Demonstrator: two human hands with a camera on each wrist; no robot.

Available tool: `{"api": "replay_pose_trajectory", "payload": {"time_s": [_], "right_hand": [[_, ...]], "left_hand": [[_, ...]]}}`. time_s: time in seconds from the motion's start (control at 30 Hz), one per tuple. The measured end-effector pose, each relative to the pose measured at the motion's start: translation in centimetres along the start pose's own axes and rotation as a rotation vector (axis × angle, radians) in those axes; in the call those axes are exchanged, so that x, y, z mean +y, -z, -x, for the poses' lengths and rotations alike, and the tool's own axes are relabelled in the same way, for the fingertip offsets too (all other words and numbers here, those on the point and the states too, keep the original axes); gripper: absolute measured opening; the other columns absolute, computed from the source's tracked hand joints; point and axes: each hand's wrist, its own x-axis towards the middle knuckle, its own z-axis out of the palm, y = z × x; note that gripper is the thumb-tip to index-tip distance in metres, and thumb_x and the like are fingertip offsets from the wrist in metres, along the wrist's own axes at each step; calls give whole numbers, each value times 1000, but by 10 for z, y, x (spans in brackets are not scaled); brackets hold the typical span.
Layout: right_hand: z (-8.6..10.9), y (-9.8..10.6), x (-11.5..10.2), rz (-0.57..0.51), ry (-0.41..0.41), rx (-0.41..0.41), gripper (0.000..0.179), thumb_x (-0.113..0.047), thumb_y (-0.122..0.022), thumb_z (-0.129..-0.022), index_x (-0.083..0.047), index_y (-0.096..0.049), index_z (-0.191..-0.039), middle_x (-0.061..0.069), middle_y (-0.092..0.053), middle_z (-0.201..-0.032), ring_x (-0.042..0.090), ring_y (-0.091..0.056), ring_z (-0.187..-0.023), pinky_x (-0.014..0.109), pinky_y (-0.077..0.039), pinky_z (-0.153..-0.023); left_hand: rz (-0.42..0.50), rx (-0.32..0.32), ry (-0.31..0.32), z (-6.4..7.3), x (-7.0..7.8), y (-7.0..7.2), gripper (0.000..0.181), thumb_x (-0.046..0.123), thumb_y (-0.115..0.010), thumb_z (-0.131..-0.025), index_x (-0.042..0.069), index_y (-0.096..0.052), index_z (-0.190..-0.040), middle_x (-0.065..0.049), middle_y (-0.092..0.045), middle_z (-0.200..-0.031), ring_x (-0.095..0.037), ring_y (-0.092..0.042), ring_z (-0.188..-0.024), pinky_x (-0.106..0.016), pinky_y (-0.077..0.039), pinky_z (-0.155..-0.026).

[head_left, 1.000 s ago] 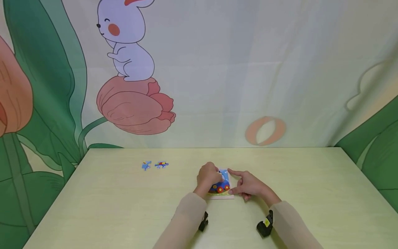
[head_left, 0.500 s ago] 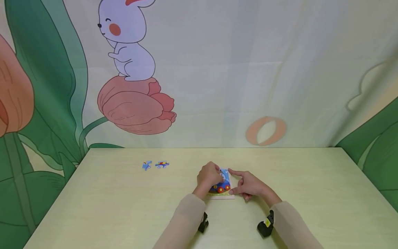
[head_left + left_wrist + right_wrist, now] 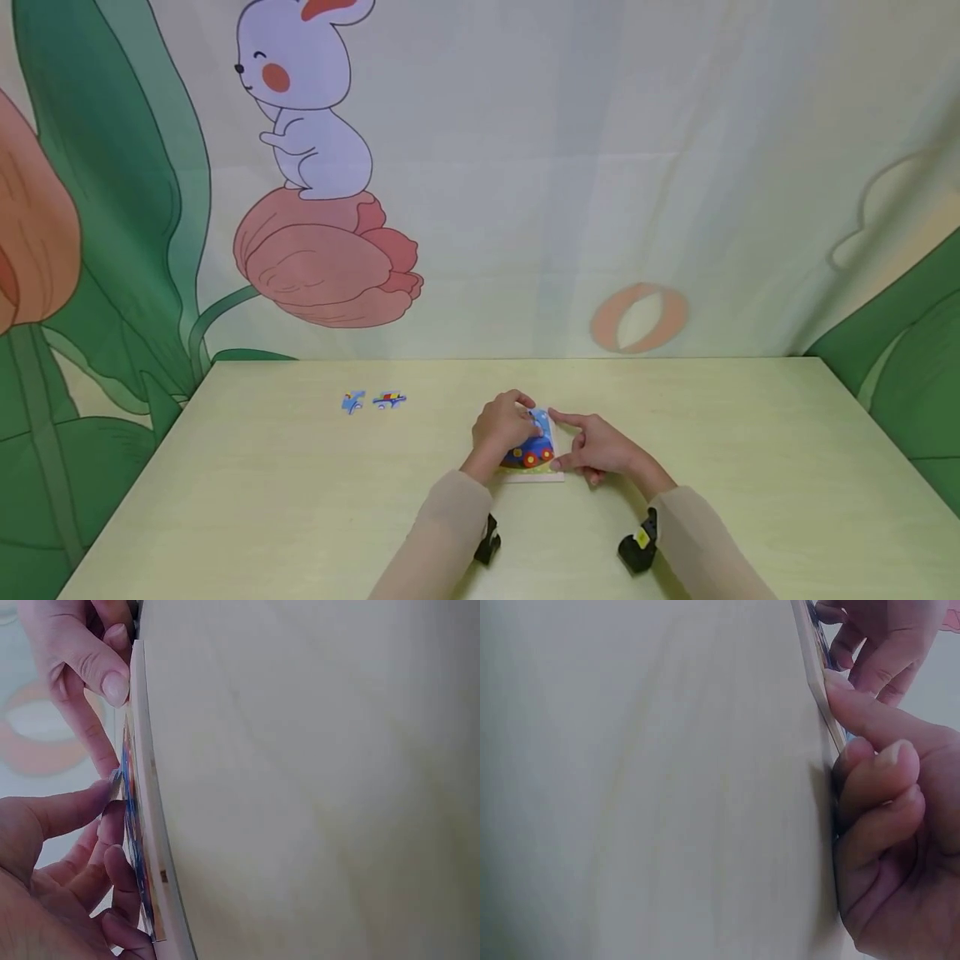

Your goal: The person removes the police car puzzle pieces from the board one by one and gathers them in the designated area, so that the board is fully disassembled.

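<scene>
A small jigsaw puzzle in a pale tray [image 3: 534, 478] lies on the table, its picture showing a blue vehicle with red and yellow wheels. My left hand [image 3: 501, 427] is over its left part and hides that side. Between left thumb and fingers is a thin puzzle piece [image 3: 115, 784], pinched close over the picture. My right hand [image 3: 600, 443] steadies the tray's right side, index finger straight to the far corner and thumb on the near part of the edge. In the right wrist view, the right hand's other fingers [image 3: 877, 784] are curled beside the tray.
Two loose puzzle pieces lie at the back left of the table, a light blue piece [image 3: 353, 402] and a piece with red and yellow [image 3: 389, 400]. Black wrist cameras hang under both sleeves. A printed curtain [image 3: 510, 183] hangs behind the table's back edge.
The fingers of my left hand have spread slightly, and the hand has shifted a touch to the left over the puzzle. My right hand stays at the tray's edge.
</scene>
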Motion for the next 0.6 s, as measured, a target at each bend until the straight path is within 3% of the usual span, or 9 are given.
{"api": "replay_pose_trajectory", "payload": {"time_s": [0.13,0.33,0.6], "right_hand": [[0,-1,0,-11,-6,-3,79,-19,-73,-76,-9,-31,-142,-1,-42,-45,8,-39,-31,22,-39,-37],[0,-1,-1,-11,-28,7,79,-21,-74,-75,-10,-32,-141,0,-42,-45,9,-39,-32,23,-40,-38],[0,-1,-2,2,-37,30,80,-20,-75,-74,-9,-33,-141,-1,-40,-46,10,-37,-32,22,-39,-37]], "left_hand": [[90,-3,-16,-1,-5,5,28,17,-76,-71,15,-66,-97,0,-69,-83,-16,-60,-73,-30,-42,-62],[234,-24,-60,-4,-16,22,29,11,-74,-74,9,-67,-102,-7,-68,-84,-21,-63,-78,-37,-47,-76],[332,-17,-19,-12,-41,47,31,9,-71,-77,7,-64,-108,-9,-66,-90,-20,-61,-82,-30,-49,-71]]}}
